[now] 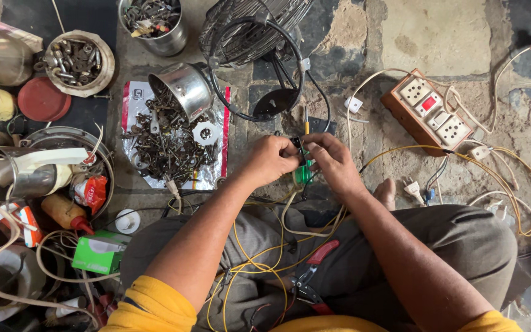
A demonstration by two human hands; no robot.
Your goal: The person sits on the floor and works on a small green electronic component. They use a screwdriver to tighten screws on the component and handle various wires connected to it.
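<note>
My left hand (273, 158) and my right hand (333, 161) meet over the stone floor, both pinching a small green and black electrical part (303, 167). A yellow-handled screwdriver (306, 126) pokes up just above the fingers. Yellow and white wires (259, 252) run from the part down over my lap. Red-handled pliers (312, 270) lie on my grey trousers between my forearms. How the part is wired is hidden by my fingers.
A tipped steel can (184, 88) spills screws onto a plastic sheet (173, 138) at left. A black fan guard (250, 31) lies ahead. A brown socket board (431, 110) with cables sits at right. Tins, bottles, a green box (98, 252) crowd the left side.
</note>
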